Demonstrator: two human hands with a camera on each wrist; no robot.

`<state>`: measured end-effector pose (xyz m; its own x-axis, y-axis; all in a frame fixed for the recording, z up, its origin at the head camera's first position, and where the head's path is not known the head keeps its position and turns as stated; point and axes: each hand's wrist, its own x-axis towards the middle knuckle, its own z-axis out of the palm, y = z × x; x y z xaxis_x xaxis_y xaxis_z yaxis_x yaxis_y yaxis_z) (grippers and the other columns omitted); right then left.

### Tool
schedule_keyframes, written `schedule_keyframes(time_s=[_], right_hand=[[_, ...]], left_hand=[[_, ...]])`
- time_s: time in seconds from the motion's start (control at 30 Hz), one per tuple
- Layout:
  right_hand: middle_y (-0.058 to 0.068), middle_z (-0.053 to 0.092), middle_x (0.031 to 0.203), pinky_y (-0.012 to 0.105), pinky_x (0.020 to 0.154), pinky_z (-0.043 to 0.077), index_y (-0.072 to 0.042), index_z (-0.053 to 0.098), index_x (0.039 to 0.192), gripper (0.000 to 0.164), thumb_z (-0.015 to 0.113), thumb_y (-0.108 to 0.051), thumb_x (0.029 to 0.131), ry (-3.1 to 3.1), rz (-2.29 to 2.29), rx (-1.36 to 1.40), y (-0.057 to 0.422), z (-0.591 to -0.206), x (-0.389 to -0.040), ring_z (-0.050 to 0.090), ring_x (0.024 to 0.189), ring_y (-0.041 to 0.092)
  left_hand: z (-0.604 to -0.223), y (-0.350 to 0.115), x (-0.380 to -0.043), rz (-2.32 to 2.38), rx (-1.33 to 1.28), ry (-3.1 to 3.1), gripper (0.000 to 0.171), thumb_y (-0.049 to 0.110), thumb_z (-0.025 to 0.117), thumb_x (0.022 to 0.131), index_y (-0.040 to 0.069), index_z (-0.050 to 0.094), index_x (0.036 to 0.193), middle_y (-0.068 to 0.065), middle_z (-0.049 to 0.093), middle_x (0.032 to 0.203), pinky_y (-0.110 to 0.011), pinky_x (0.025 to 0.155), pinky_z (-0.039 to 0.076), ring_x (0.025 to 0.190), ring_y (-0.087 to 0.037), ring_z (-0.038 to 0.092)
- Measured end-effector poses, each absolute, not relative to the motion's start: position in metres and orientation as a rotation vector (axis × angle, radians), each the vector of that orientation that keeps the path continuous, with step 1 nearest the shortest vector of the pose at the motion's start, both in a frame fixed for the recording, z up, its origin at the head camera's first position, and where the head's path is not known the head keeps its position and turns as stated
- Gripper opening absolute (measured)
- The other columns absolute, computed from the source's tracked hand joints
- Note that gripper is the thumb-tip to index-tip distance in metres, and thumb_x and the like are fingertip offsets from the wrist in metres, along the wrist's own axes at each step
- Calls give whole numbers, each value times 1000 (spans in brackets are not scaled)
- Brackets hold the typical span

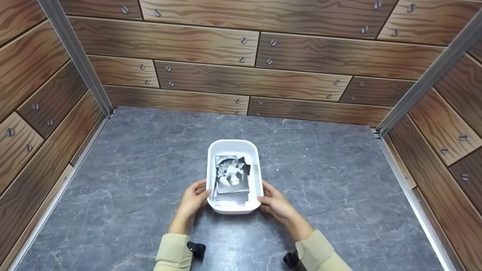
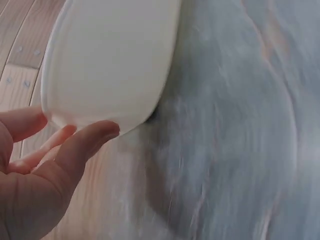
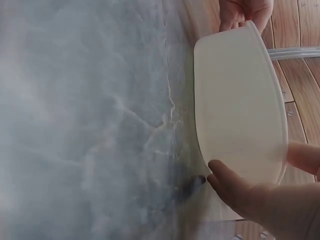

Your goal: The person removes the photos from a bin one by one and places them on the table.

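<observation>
A white plastic tub, oblong with rounded corners, is between my two hands in the head view. Several black-and-white photo prints lie stacked loosely inside it. My left hand grips the tub's near left side, thumb at the rim. On the opposite side my right hand holds it the same way. In the left wrist view the tub's smooth outer wall shows above the left thumb and fingers. The right wrist view has the right hand at the near end of the wall.
A grey marbled tabletop spreads around the tub. Wood-plank-patterned panels stand at the back and both sides, joined by grey metal posts. Black straps or mounts sit at both wrists.
</observation>
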<state>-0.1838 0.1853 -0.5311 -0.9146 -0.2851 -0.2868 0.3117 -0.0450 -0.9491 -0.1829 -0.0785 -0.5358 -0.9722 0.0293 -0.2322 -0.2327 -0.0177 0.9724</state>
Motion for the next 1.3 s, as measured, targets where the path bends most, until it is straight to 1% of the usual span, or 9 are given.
schedule_keyframes(time_s=[0.27, 0.43, 0.53, 0.6, 0.7, 0.8, 1.0, 1.13, 1.3], right_hand=[[36, 13, 154, 31, 88, 52, 11, 10, 150, 72, 47, 4, 89, 1860, -2014, 24, 197, -533, -162, 47, 122, 28], [38, 12, 152, 28, 87, 52, 14, 8, 149, 71, 46, 5, 90, 1876, -2023, 18, 204, -536, -154, 50, 118, 24], [40, 15, 151, 28, 89, 51, 15, 10, 148, 70, 47, 7, 88, 1907, -2031, 15, 204, -535, -154, 48, 122, 31], [40, 17, 150, 34, 98, 48, 17, 12, 147, 71, 50, 7, 87, 1980, -2015, 25, 204, -531, -156, 43, 129, 39], [40, 19, 150, 46, 112, 35, 16, 16, 146, 73, 55, 5, 86, 2162, -1985, 63, 201, -521, -163, 27, 138, 48], [37, 21, 151, 52, 117, 22, 13, 20, 147, 74, 61, 3, 86, 2346, -2011, 119, 192, -503, -175, 20, 141, 49], [31, 24, 153, 54, 117, 22, 3, 22, 150, 87, 74, -4, 81, 2417, -2039, 54, 153, -483, -201, 22, 141, 47], [32, 25, 152, 54, 116, 24, 2, 18, 152, 100, 81, -11, 76, 2474, -1826, 30, 132, -497, -214, 26, 139, 47], [33, 29, 149, 52, 117, 24, 3, 23, 150, 99, 84, -16, 73, 2611, -1637, 192, 123, -520, -223, 29, 138, 46]], left_hand=[[-535, -75, -170, 2137, -162, 1910, 59, -5, 57, 91, -8, 33, 145, -37, 50, 132, -34, 79, 59, 100, -28, 66], [-537, -68, -163, 2125, -159, 1888, 61, -5, 58, 90, -7, 33, 145, -37, 50, 133, -31, 77, 59, 100, -29, 66], [-536, -65, -162, 2124, -159, 1910, 61, -5, 58, 90, -7, 33, 146, -37, 49, 133, -29, 74, 58, 102, -29, 65], [-536, -64, -162, 2132, -171, 1911, 61, -5, 57, 90, -7, 33, 146, -37, 49, 133, -28, 73, 58, 100, -29, 66], [-536, -64, -162, 2137, -207, 1904, 62, -5, 58, 89, -7, 33, 145, -37, 50, 132, -29, 72, 59, 97, -28, 66], [-535, -64, -164, 2136, -245, 1896, 61, -5, 59, 89, -6, 35, 145, -37, 51, 132, -31, 74, 59, 97, -27, 66], [-532, -65, -171, 2145, -296, 1904, 59, -5, 60, 88, -4, 39, 144, -35, 52, 132, -30, 73, 59, 99, -27, 66], [-531, -63, -172, 2159, -281, 1894, 60, -5, 60, 88, -4, 38, 144, -36, 51, 132, -31, 74, 59, 98, -26, 66], [-532, -61, -170, 2143, -275, 1884, 59, -5, 59, 89, -3, 38, 144, -35, 51, 132, -32, 76, 59, 98, -25, 66]])
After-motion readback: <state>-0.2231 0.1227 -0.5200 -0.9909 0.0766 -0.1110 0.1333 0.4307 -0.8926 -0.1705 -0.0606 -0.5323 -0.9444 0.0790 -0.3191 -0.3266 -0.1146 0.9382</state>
